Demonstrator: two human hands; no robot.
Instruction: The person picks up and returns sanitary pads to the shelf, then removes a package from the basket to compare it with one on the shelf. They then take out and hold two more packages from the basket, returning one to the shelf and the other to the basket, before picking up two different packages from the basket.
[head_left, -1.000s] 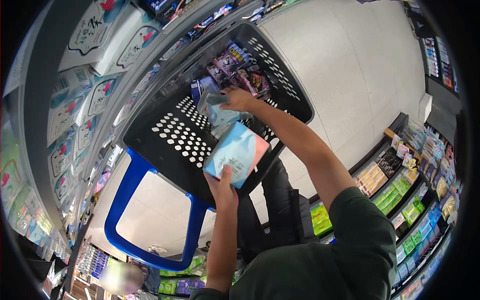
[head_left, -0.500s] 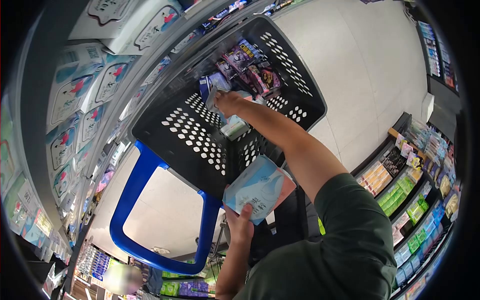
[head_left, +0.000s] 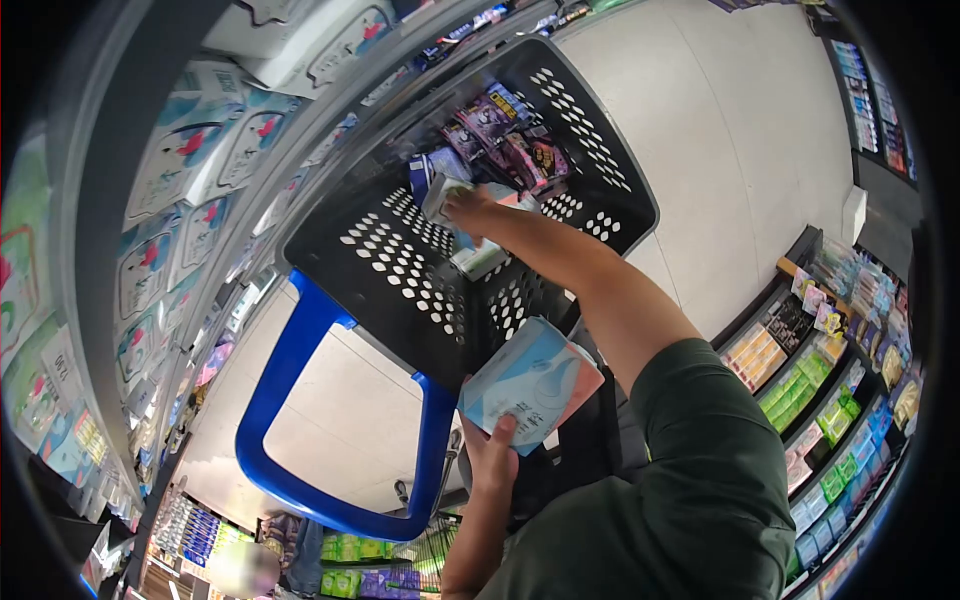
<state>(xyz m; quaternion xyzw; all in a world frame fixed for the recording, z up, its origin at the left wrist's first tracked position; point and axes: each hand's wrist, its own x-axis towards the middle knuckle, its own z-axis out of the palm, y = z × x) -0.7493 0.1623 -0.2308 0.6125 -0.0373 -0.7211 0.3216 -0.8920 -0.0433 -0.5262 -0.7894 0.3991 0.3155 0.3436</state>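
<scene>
My left hand (head_left: 494, 455) grips a light blue and pink pack (head_left: 530, 385) from below, thumb across its printed front, beside the cart's near end. Reaching into the dark grey shopping basket (head_left: 375, 310), my right hand (head_left: 472, 212) is closed on a pale pack (head_left: 440, 197). Just below that hand, another pale pack (head_left: 480, 260) lies in the basket. Farther in are a dark blue and lilac pack (head_left: 435, 168) and several purple and pink bags (head_left: 505, 135). My right fingers partly hide the pack they hold.
A blue handle (head_left: 262, 420) extends from the basket's near side. Shelves with white and blue packs (head_left: 165, 165) stand close on the left. More shelves with green packs (head_left: 800, 390) stand at right. A person (head_left: 285, 550) is at the lower left.
The view has shifted slightly, so the basket and handle appear a little further right and lower. Both hands keep hold of their packs; the right hand remains inside the basket.
</scene>
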